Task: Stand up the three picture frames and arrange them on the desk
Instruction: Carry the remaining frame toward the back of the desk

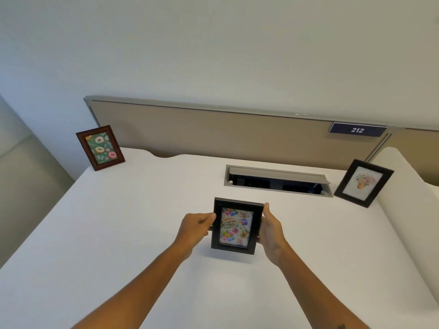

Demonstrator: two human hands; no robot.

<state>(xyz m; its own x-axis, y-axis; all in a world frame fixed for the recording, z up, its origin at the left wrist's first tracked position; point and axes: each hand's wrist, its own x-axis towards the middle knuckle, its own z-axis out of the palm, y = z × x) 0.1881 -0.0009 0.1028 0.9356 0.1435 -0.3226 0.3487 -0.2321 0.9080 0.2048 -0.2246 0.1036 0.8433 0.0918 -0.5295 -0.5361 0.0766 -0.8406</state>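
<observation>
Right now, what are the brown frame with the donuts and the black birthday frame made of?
The reddish-brown donut picture frame looks like varnished wood: grain-like streaks and a soft shine, though it could be printed plastic. The black birthday picture frame, held between both hands, has a smooth, matte, even black surface, so it is painted wood or plastic; I cannot tell which.

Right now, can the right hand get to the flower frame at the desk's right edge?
Probably yes, once freed. The right hand is gripping the birthday frame together with the left hand. Only bare desk lies between it and the flower frame.
</observation>
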